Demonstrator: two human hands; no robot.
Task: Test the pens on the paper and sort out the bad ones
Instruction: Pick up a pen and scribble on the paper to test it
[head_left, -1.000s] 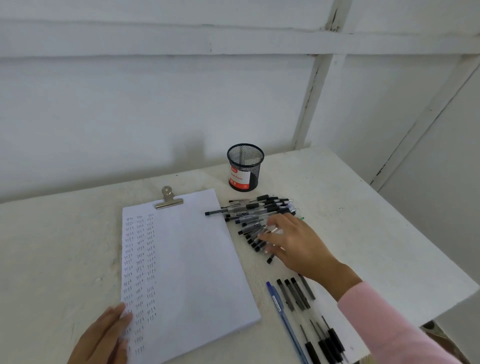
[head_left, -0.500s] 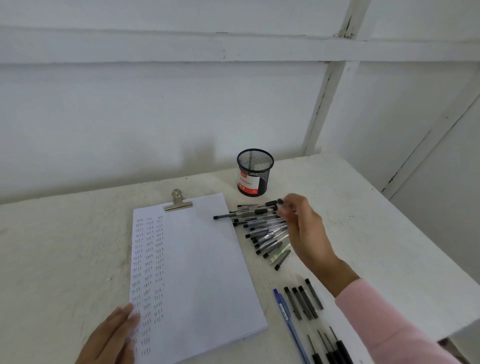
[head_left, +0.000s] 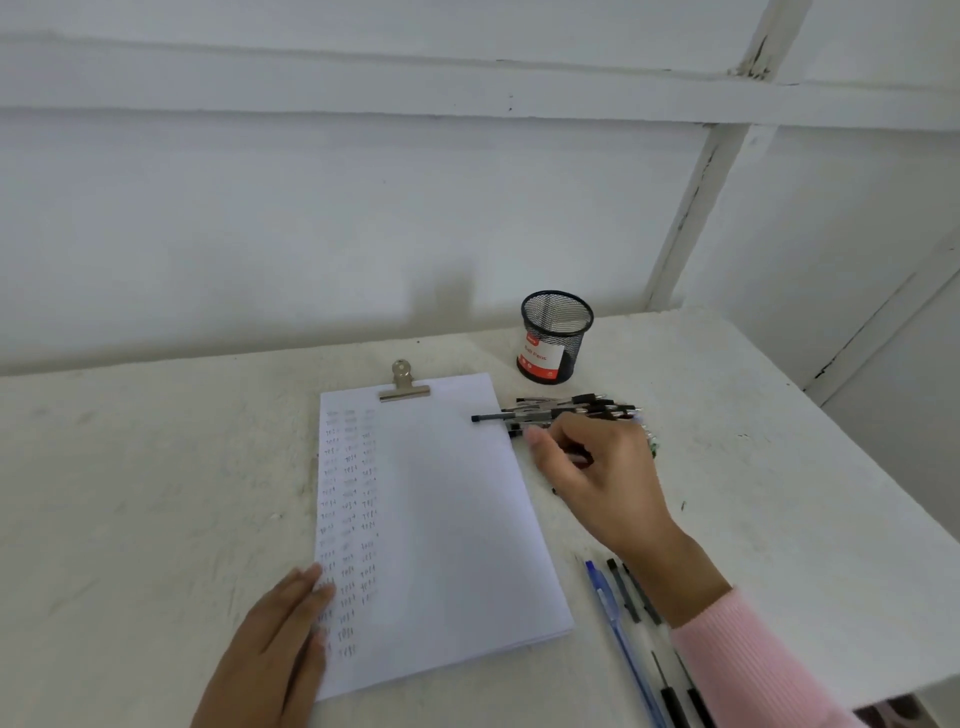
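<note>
Currently | I see left hand (head_left: 275, 639) flat on paper (head_left: 447, 519) by front table (head_left: 156, 467) edge, steadying it for scribbles | right hand (head_left: 597, 467) curled over pen pile (head_left: 571, 408), grip unclear.

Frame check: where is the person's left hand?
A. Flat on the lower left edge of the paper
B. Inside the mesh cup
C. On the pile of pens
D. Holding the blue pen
A: the left hand lies flat, fingers straight, on the lower left edge of the paper; it is the right hand, curled round a pen, that is by the pen pile.
</note>
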